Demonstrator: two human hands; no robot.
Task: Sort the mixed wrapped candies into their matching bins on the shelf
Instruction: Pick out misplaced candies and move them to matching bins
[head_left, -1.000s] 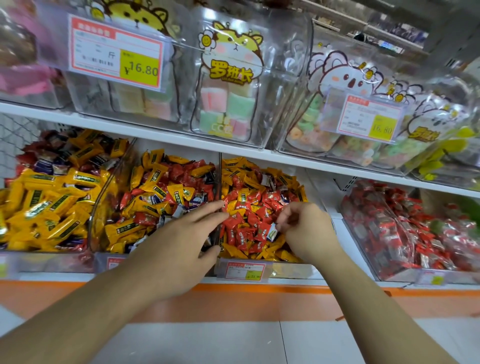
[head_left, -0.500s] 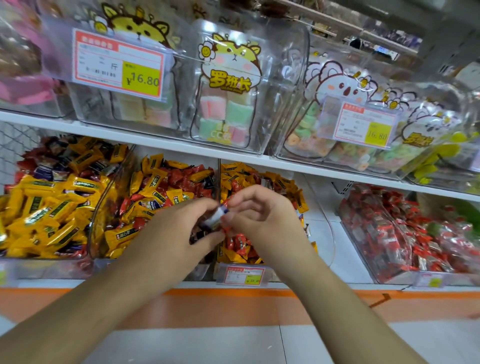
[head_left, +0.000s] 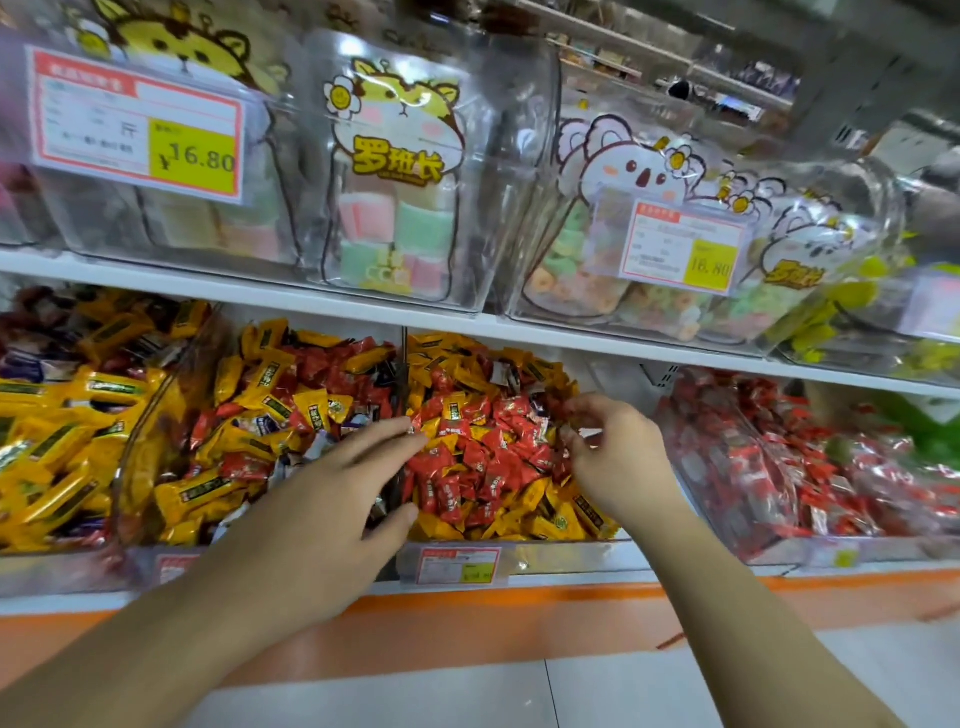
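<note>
A: Fingertips (head_left: 415, 428) of the left hand (head_left: 332, 493) lie nearly straight, spread over the divider between the two middle bins, with a small wrapped piece right at their tips; I cannot tell whether they pinch it or only touch it.

B: And the right hand (head_left: 618, 447)?

A: Its fingers are curled down into the red candies (head_left: 478, 452), working at the heap. Blur hides whether anything is actually caught between them.

B: How would these handle?

A: Light, I judge, and crinkly. The foil looks slick, so a whole-body squeeze would probably let one squirt out. I'd pinch a twisted or crimped wrapper end, one piece at a time.

B: Where are the mixed ones?

A: In the mixed middle bin (head_left: 457, 564), red candies piled in the centre, yellow candies (head_left: 550, 519) round the rim. The bin on its left (head_left: 171, 561) mixes yellow, red and some pale wrappers.

B: What differs from half a second ago?

A: Then both hands met, raised in front of the bins, passing a pale-wrapped sweet between them. Now they are apart and lower, the right one back in the red heap, the left over the divider.
</note>
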